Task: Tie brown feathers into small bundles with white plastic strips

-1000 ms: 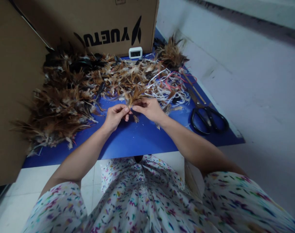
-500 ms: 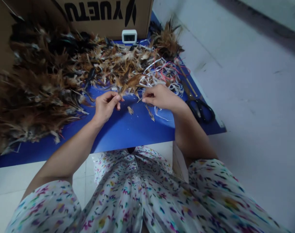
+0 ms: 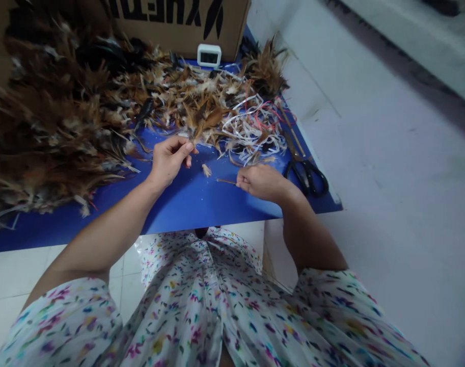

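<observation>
In front of the feather pile, my left hand (image 3: 170,159) is closed in a pinch, its thumb and forefinger on brown feathers (image 3: 196,125) that point away from me. Their bases are hidden in the fingers. My right hand (image 3: 262,182) is lower and to the right, just above the blue tabletop (image 3: 194,209). Its fingers pinch a thin brown feather (image 3: 226,181), whose narrow end sticks out to the left. Between the hands, a small pale feather tuft (image 3: 206,170) lies on the table.
Loose brown feathers (image 3: 163,86) spread across the back, with thick bunches (image 3: 52,148) on the left. White and pink strips (image 3: 251,125) tangle at right, beside black-handled scissors (image 3: 306,176) and a thin stick (image 3: 293,132). A small white display device (image 3: 209,55) stands before a cardboard box (image 3: 174,38).
My right hand has moved down toward me and taken up the thin feather that lay on the table. My left hand keeps its pinch in nearly the same place. The view has shifted slightly.
</observation>
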`<state>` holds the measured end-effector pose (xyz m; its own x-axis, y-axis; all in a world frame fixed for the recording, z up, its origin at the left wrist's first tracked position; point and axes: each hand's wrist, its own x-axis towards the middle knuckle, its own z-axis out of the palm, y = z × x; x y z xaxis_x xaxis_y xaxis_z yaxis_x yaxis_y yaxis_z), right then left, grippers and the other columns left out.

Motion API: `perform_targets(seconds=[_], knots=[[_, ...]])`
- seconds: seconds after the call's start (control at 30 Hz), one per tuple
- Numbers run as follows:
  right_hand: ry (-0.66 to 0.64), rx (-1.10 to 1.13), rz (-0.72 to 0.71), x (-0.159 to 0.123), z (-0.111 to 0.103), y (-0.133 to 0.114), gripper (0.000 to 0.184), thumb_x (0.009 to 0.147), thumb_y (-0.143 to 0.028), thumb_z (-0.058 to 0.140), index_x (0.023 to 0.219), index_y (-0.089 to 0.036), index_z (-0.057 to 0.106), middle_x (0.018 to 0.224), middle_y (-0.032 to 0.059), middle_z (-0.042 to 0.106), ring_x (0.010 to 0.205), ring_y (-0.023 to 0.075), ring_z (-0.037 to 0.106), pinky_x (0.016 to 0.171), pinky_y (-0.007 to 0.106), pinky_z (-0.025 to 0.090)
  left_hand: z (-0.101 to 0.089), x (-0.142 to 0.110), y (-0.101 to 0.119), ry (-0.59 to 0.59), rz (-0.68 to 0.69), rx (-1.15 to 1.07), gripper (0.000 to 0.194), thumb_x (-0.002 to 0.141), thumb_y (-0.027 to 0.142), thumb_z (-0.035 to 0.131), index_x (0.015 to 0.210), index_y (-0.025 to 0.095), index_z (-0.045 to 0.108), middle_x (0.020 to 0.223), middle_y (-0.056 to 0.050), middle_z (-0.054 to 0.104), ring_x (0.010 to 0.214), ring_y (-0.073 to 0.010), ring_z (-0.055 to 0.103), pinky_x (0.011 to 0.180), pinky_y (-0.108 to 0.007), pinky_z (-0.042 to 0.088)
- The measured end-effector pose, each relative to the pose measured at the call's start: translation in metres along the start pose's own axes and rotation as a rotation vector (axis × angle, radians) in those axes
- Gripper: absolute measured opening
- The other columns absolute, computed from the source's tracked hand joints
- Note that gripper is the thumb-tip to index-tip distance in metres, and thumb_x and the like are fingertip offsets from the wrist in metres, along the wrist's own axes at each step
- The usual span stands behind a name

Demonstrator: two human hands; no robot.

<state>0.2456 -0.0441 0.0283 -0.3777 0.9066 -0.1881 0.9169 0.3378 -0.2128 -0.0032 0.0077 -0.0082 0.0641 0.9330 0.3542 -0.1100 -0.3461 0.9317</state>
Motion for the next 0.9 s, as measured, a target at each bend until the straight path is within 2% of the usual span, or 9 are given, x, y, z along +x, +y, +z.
perform_targets(seconds=[0.1, 0.17, 0.33, 0.47, 0.53, 0.63, 0.7, 0.8, 0.9], knots=[[0.014, 0.027, -0.035, -0.002, 0.002, -0.002, 0.011, 0.082, -0.015, 0.058, 0.076, -0.018, 0.067, 0.077, 0.0060, 0.070, 0.067, 0.0172, 0.055, 0.062, 0.030, 0.032, 0.001, 0.000, 0.002, 0.009, -0.038, -0.048, 0.043, 0.072, 0.054, 0.085, 0.069, 0.015, 0.068, 0.063, -0.001, 0.070, 0.041, -0.0051, 0.054, 0.042, -0.018, 0.043], [0.080, 0.149, -0.085, -0.003, -0.002, -0.002, 0.009, 0.081, -0.015, 0.057, 0.075, -0.018, 0.064, 0.078, 0.0048, 0.068, 0.068, 0.0155, 0.055, 0.064, 0.029, 0.035, 0.001, 0.000, 0.003, 0.016, -0.085, -0.069, 0.043, 0.072, 0.053, 0.085, 0.069, 0.015, 0.067, 0.063, -0.001, 0.070, 0.041, -0.0050, 0.053, 0.042, -0.018, 0.043], [0.280, 0.670, -0.101, 0.002, -0.028, -0.013, 0.007, 0.081, -0.025, 0.063, 0.077, -0.020, 0.061, 0.068, -0.0007, 0.064, 0.060, 0.0113, 0.055, 0.057, 0.025, 0.040, 0.002, -0.001, 0.006, 0.009, -0.167, -0.116, 0.047, 0.069, 0.056, 0.086, 0.068, 0.014, 0.066, 0.065, -0.003, 0.071, 0.040, -0.0046, 0.052, 0.041, -0.018, 0.043], [0.347, 1.028, -0.199, 0.021, -0.042, -0.042, 0.027, 0.079, -0.042, 0.075, 0.078, -0.020, 0.059, 0.065, -0.0015, 0.063, 0.056, 0.0097, 0.056, 0.053, 0.024, 0.043, 0.001, -0.002, 0.006, 0.004, -0.215, -0.101, 0.050, 0.065, 0.060, 0.086, 0.069, 0.014, 0.066, 0.063, -0.002, 0.070, 0.041, -0.0068, 0.054, 0.041, -0.020, 0.046], [0.378, 1.153, -0.231, 0.037, -0.040, -0.056, 0.037, 0.074, -0.048, 0.080, 0.087, -0.021, 0.060, 0.072, -0.0016, 0.066, 0.061, 0.0107, 0.062, 0.055, 0.025, 0.048, 0.000, -0.002, 0.006, -0.001, -0.227, -0.072, 0.049, 0.065, 0.060, 0.085, 0.070, 0.015, 0.066, 0.062, -0.002, 0.070, 0.041, -0.0079, 0.054, 0.042, -0.021, 0.046], [0.431, 1.303, -0.249, 0.058, -0.027, -0.068, 0.051, 0.068, -0.048, 0.085, 0.104, -0.021, 0.062, 0.075, -0.0029, 0.068, 0.066, 0.0121, 0.067, 0.058, 0.025, 0.053, -0.002, -0.002, 0.006, -0.008, -0.220, -0.020, 0.046, 0.069, 0.058, 0.083, 0.072, 0.015, 0.068, 0.061, -0.002, 0.069, 0.041, -0.0086, 0.055, 0.042, -0.022, 0.045], [0.450, 1.372, -0.227, 0.068, -0.017, -0.070, 0.051, 0.066, -0.048, 0.086, 0.102, -0.019, 0.064, 0.074, -0.0025, 0.069, 0.065, 0.0125, 0.068, 0.059, 0.026, 0.055, -0.003, -0.002, 0.006, -0.003, -0.211, 0.026, 0.041, 0.073, 0.055, 0.081, 0.071, 0.015, 0.068, 0.058, -0.001, 0.067, 0.041, -0.0086, 0.054, 0.043, -0.021, 0.045], [0.492, 1.415, -0.163, 0.076, -0.004, -0.067, 0.040, 0.067, -0.047, 0.085, 0.088, -0.019, 0.066, 0.071, -0.0019, 0.068, 0.065, 0.0133, 0.069, 0.060, 0.027, 0.057, -0.002, -0.003, 0.004, 0.017, -0.207, 0.101, 0.032, 0.079, 0.046, 0.076, 0.069, 0.017, 0.067, 0.051, 0.002, 0.063, 0.040, -0.0087, 0.052, 0.044, -0.021, 0.043], [0.541, 1.427, -0.130, 0.078, 0.005, -0.065, 0.034, 0.067, -0.044, 0.084, 0.083, -0.020, 0.066, 0.076, -0.0008, 0.070, 0.072, 0.0147, 0.071, 0.063, 0.027, 0.058, -0.001, -0.003, 0.003, 0.032, -0.219, 0.136, 0.025, 0.081, 0.038, 0.074, 0.068, 0.018, 0.066, 0.050, 0.003, 0.062, 0.039, -0.0090, 0.052, 0.043, -0.021, 0.042]])
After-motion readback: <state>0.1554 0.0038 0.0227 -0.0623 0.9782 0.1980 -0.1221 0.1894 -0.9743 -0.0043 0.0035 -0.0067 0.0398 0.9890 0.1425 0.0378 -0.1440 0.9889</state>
